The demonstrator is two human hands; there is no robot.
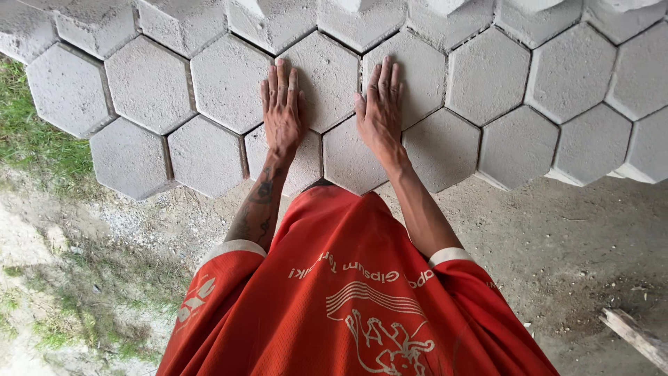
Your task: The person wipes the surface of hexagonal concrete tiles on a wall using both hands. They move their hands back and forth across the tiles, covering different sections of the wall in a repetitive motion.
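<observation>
Head view: both hands lie flat, fingers spread, grasping nothing. The left hand [282, 108] presses at eleven o'clock, across the seam beside the grey hexagonal concrete paving block [327, 76]; the right hand [379, 104] presses at one o'clock on that block's other edge. Stacked grey hexagon blocks [487, 73] surround it, edges touching. A red shirt [348, 292] fills six o'clock, probably leaning in for weight.

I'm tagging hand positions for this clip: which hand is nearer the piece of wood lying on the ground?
Right. The right hand lies flat on the grey hexagonal pavers, on the same side as the piece of wood at the lower right; the left hand lies flat farther away.
</observation>
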